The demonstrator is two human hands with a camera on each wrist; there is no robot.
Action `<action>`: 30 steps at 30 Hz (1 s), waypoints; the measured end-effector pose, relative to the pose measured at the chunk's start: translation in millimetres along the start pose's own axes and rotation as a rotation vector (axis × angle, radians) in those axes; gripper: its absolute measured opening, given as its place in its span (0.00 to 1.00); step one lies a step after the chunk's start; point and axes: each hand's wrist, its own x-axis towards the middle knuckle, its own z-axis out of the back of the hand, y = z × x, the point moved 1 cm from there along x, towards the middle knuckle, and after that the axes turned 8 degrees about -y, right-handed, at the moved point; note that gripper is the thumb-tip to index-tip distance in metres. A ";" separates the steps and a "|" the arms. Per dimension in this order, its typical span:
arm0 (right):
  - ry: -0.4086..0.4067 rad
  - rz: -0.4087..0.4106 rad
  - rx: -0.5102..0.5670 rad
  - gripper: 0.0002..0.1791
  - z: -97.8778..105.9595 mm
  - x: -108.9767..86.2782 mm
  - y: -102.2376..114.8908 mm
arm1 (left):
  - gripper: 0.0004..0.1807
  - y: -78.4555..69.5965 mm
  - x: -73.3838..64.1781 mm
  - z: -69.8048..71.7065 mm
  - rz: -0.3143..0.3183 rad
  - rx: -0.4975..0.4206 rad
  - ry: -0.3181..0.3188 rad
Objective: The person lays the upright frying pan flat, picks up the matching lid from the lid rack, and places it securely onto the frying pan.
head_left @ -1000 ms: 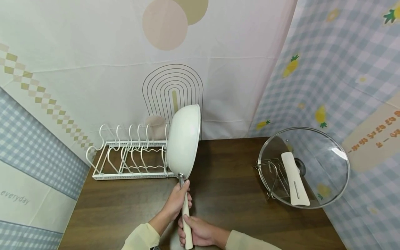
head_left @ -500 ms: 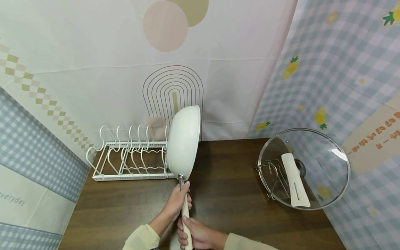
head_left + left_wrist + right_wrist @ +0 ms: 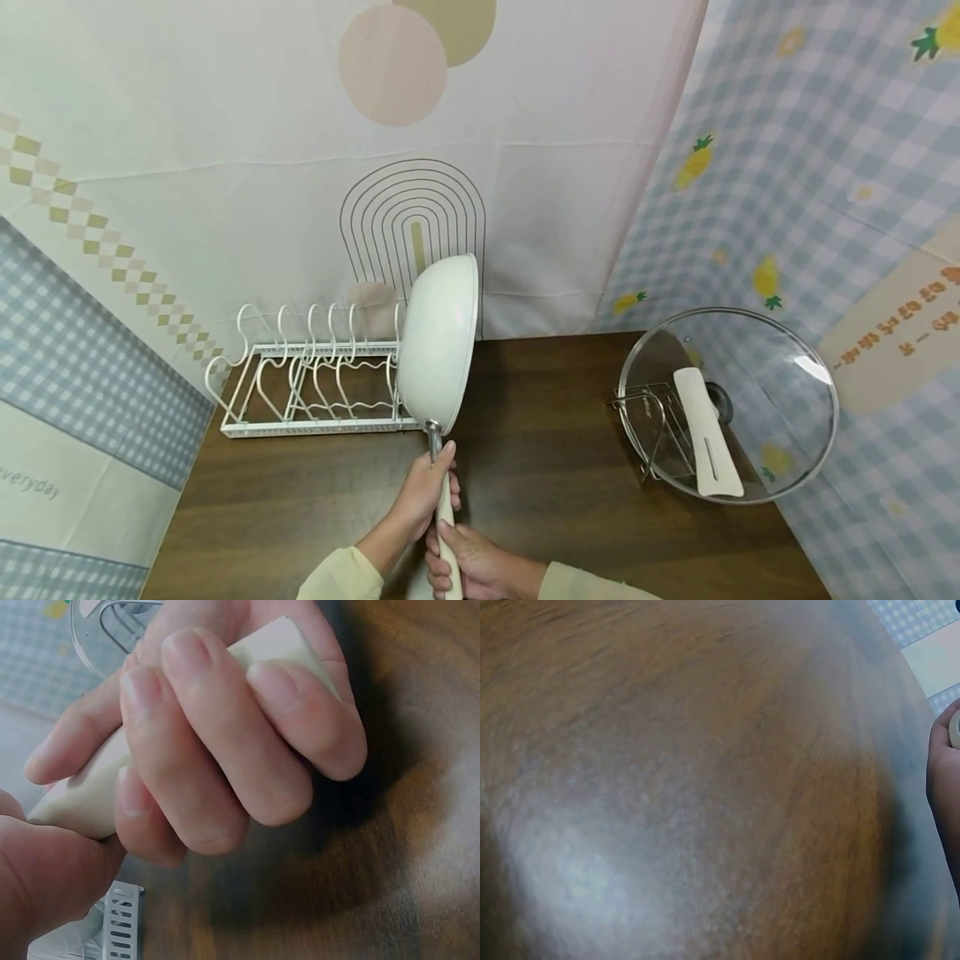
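Note:
A white wok-style pan (image 3: 438,342) stands on its side at the right end of a white wire rack (image 3: 315,428), its rounded bottom facing left. Its cream handle (image 3: 446,507) points toward me. My left hand (image 3: 424,490) grips the handle near the metal neck, thumb along the top. Behind it, my right hand (image 3: 478,560) is wrapped around the handle's end. In the left wrist view the right hand's curled fingers (image 3: 217,742) lie over the handle. The pan's inside is turned away from view.
On the right, a glass lid (image 3: 787,417) with a dark knob leans in a metal wire stand (image 3: 647,408). A white slotted flat piece (image 3: 708,437) lies against the lid. Several upright loops divide the rack. Printed cloth (image 3: 555,217) hangs behind the brown table (image 3: 555,467).
Both hands keep their hold and the pan stays beside the rack. The head view shifts only slightly.

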 end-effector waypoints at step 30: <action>0.048 0.020 0.003 0.23 3.1 0.5 -0.5 | 0.23 1.0 -3.8 -2.9 -0.033 0.008 -0.003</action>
